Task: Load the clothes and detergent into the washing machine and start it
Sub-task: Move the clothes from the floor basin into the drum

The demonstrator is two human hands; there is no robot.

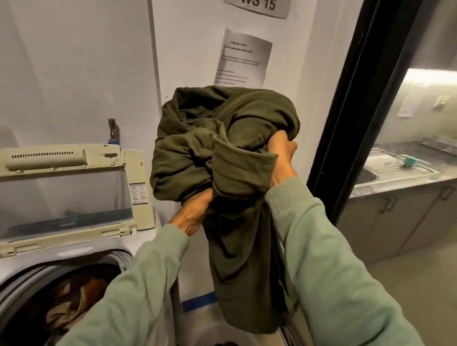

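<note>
Both hands (195,213) (282,159) — gripping olive garment (210,136).

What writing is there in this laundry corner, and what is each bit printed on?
"WS 15": paper sign at the very top.
"TASK ID: 3569": heading of the printed sheet below it; the digits are soft.
"...Washing Machine Cycle": second line of that sheet; its body text is too small to read.
Sticker on the washer's raised lid: too small to read.

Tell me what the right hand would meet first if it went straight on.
Besides the green garment it grips, the right hand would likely meet the wall, about where the printed sheet hangs; depth is unclear.
</note>
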